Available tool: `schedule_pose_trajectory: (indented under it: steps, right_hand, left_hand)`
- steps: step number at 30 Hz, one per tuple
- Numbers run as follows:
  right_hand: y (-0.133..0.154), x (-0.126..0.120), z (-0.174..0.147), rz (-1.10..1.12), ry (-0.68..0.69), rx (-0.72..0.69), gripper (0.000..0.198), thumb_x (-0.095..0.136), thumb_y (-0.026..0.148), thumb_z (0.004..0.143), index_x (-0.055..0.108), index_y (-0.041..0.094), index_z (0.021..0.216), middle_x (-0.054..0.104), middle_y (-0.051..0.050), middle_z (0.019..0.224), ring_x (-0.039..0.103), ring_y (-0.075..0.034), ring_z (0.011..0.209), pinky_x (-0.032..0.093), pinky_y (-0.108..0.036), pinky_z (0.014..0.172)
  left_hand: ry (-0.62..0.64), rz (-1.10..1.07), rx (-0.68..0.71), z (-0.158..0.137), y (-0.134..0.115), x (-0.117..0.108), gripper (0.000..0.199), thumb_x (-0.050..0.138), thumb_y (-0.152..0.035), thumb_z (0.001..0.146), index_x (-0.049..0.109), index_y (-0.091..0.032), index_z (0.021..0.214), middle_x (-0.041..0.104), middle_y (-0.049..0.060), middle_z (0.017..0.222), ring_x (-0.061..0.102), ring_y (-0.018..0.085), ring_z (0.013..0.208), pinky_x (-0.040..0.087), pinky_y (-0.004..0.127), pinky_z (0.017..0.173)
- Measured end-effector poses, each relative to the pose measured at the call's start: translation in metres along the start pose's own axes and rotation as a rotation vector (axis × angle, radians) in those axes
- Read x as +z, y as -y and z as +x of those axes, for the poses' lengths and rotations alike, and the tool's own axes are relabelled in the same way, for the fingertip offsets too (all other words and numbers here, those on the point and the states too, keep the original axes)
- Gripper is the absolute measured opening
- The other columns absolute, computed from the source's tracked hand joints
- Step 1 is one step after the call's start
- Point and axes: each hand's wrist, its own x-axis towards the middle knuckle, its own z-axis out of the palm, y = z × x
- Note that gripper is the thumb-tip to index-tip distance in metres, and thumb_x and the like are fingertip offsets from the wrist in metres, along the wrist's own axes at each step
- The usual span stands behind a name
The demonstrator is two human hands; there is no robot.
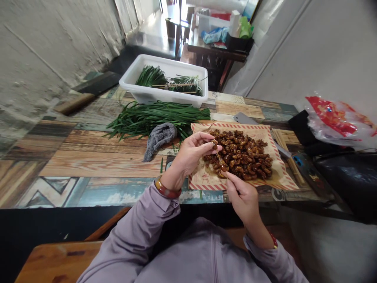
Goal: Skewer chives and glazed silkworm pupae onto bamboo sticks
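My left hand pinches a small glossy brown piece of marinated food between thumb and fingers. My right hand is closed around the lower end of a thin skewer, which points up toward my left fingertips. Part of the skewer carries brown food, though how many pieces cannot be made out. Both hands are over the near left side of a heap of the same dark, sauce-coated pieces. The heap lies on a sheet of printed paper with a red-striped border.
Left of the paper are a grey cloth and a long bundle of green chives. Behind stands a white plastic tub holding bundled greens. A cleaver lies far left. Bare skewers and a black bag are right.
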Motion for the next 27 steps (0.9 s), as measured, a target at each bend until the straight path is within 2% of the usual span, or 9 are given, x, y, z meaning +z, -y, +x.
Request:
schedule_pose_trajectory:
  steps: [5, 7, 12, 18, 27]
  right_hand:
    - [-0.0006, -0.0006, -0.0016, -0.007, -0.015, -0.022, 0.026, 0.056, 0.023, 0.092, 0.078, 0.017, 0.106, 0.08, -0.008, 0.092, 0.077, -0.019, 0.071, 0.063, -0.026, 0.069]
    - [-0.0012, -0.0002, -0.0026, -0.017, -0.029, -0.03, 0.027, 0.055, 0.023, 0.093, 0.078, 0.017, 0.106, 0.08, -0.008, 0.091, 0.077, -0.019, 0.07, 0.063, -0.027, 0.069]
    - [-0.0011, 0.0022, -0.0032, -0.042, -0.055, -0.051, 0.027, 0.055, 0.022, 0.092, 0.078, 0.019, 0.105, 0.08, -0.008, 0.091, 0.077, -0.02, 0.07, 0.064, -0.027, 0.069]
    - [-0.0003, 0.0044, -0.0018, -0.057, -0.066, -0.077, 0.026, 0.055, 0.021, 0.092, 0.079, 0.019, 0.103, 0.08, -0.008, 0.091, 0.077, -0.019, 0.071, 0.064, -0.026, 0.069]
    - [-0.0032, 0.0041, -0.0042, -0.078, -0.055, -0.082, 0.026, 0.055, 0.024, 0.092, 0.079, 0.02, 0.103, 0.08, -0.008, 0.091, 0.077, -0.019, 0.071, 0.063, -0.027, 0.069]
  left_hand:
    - [0.057, -0.025, -0.036, -0.0019, -0.005, -0.0003, 0.039, 0.086, -0.031, 0.068, 0.068, -0.014, 0.098, 0.075, 0.007, 0.096, 0.075, 0.02, 0.086, 0.057, 0.033, 0.085]
    - [0.055, -0.035, -0.075, -0.0024, -0.0062, -0.0005, 0.042, 0.085, -0.035, 0.07, 0.069, -0.013, 0.102, 0.076, 0.008, 0.095, 0.075, 0.021, 0.086, 0.057, 0.034, 0.086]
    - [0.094, -0.046, -0.129, -0.0036, -0.0044, -0.0012, 0.043, 0.085, -0.043, 0.07, 0.07, -0.013, 0.098, 0.077, 0.01, 0.093, 0.076, 0.021, 0.082, 0.058, 0.034, 0.084]
    - [0.077, -0.062, -0.057, -0.0045, -0.0024, 0.0007, 0.037, 0.087, -0.033, 0.067, 0.072, -0.012, 0.094, 0.078, 0.01, 0.09, 0.075, 0.022, 0.083, 0.057, 0.038, 0.089]
    - [0.075, -0.068, -0.018, -0.0049, -0.0019, 0.0009, 0.033, 0.088, -0.029, 0.066, 0.073, -0.013, 0.092, 0.076, 0.006, 0.081, 0.074, 0.019, 0.08, 0.057, 0.036, 0.087]
